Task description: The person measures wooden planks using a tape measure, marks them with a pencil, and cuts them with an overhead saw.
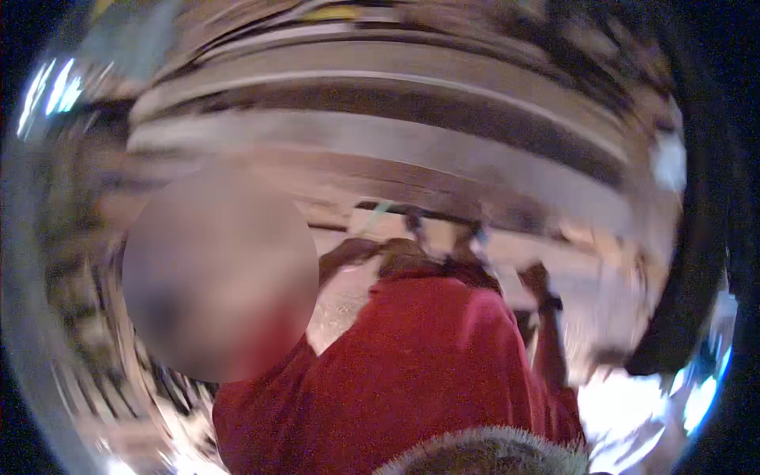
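Strong motion blur covers the view. A red shirt (427, 340) fills the lower middle. At its right, my right hand (535, 277) is raised, with a dark band (552, 303) round the wrist; its fingers are smeared, and nothing can be made out in it. My left hand (366, 250) reaches inward near the top of the shirt, close to a pale green strip (378, 217). Its fingers are too blurred to read, and whether it touches the strip is unclear. A round blurred patch hides part of the left arm.
Long pale and brown bands, perhaps edges of a surface (380, 127), curve across the upper view. Slatted shapes (95, 340) stand at the left. Bright light (625, 412) glares at the lower right, below a dark curved object (673, 324).
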`<state>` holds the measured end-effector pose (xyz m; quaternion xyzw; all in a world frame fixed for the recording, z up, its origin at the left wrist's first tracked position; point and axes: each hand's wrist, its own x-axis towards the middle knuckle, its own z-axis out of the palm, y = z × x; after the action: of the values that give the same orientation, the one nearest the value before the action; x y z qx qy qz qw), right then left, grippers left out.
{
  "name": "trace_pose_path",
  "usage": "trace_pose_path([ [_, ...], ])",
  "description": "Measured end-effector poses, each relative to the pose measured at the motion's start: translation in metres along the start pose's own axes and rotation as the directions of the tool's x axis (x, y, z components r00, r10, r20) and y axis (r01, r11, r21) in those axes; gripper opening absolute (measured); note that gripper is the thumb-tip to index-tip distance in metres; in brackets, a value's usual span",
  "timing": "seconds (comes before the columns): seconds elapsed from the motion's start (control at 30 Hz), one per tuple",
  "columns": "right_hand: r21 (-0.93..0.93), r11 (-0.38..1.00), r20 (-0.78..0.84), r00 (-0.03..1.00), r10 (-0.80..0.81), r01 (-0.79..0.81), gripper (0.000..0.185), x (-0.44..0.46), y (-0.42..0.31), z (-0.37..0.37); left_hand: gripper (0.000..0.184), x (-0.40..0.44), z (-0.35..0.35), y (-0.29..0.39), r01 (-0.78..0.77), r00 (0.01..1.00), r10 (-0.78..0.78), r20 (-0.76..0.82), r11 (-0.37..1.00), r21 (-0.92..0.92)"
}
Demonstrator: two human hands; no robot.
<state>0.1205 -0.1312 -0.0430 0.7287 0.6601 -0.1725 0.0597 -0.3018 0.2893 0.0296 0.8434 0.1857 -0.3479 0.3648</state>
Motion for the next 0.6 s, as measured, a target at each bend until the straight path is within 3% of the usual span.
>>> trace_pose_path([
  [0.03, 0.025, 0.994, 0.096, 0.99, 0.104, -0.107, 0.032, 0.007, -0.001, -0.01, 0.03, -0.01, -0.015, 0.02, -0.036, 0.998, 0.038, -0.045, 0.998, 0.049],
  [0.07, 0.126, 0.992, 0.094, 0.995, 0.017, -0.029, 0.029, 0.002, 0.015, 0.005, 0.03, -0.007, -0.002, 0.014, -0.021, 0.995, 0.021, -0.093, 1.0, 0.011],
  [0.1, 0.157, 0.968, -0.487, 0.868, -0.096, 0.195, 0.023, 0.011, 0.006, -0.015, 0.029, -0.001, 0.011, 0.005, -0.032, 0.991, 0.036, -0.126, 0.999, 0.032],
  [0.13, 0.148, 0.986, -0.278, 0.96, -0.03, 0.074, 0.017, 0.006, 0.01, -0.009, 0.028, 0.003, 0.02, 0.003, -0.073, 0.987, 0.081, -0.14, 0.996, 0.059],
  [0.17, 0.206, 0.975, -0.19, 0.981, -0.039, 0.079, 0.015, 0.005, 0.016, -0.013, 0.028, -0.005, 0.009, 0.011, -0.045, 0.983, 0.051, -0.178, 0.998, 0.04],
  [0.2, 0.262, 0.963, -0.096, 0.995, -0.037, 0.061, 0.013, 0.003, 0.023, -0.016, 0.027, -0.016, -0.015, 0.029, -0.038, 0.993, 0.042, -0.11, 0.999, 0.038],
  [0.23, 0.498, 0.858, -0.021, 0.987, 0.157, -0.126, 0.024, -0.001, 0.027, -0.011, 0.026, -0.021, -0.028, 0.04, -0.038, 0.999, 0.039, -0.033, 0.999, 0.036],
  [0.33, 0.64, 0.718, 0.138, 0.96, 0.242, -0.273, 0.034, -0.002, 0.032, -0.017, 0.025, -0.004, -0.012, 0.018, -0.06, 0.997, 0.064, -0.051, 0.996, 0.068],
  [0.4, 0.501, 0.848, 0.102, 0.985, 0.143, -0.175, 0.023, -0.007, 0.036, -0.037, 0.025, -0.001, -0.002, 0.008, -0.046, 0.995, 0.047, -0.092, 0.999, 0.018],
  [0.47, 0.681, 0.69, 0.089, 0.963, 0.255, -0.246, 0.013, -0.017, 0.074, 0.043, 0.025, -0.008, -0.009, 0.008, -0.033, 0.991, 0.029, -0.132, 0.999, -0.027],
  [0.57, 0.56, 0.799, 0.19, 0.973, 0.132, -0.218, 0.012, -0.011, 0.08, 0.048, 0.024, -0.024, -0.037, 0.035, -0.047, 0.989, 0.036, -0.145, 0.996, -0.079],
  [0.6, 0.34, 0.937, 0.2, 0.98, 0.014, -0.083, 0.016, 0.0, 0.074, 0.049, 0.026, -0.027, -0.047, 0.045, 0.024, 0.993, -0.028, -0.111, 0.999, -0.041],
])
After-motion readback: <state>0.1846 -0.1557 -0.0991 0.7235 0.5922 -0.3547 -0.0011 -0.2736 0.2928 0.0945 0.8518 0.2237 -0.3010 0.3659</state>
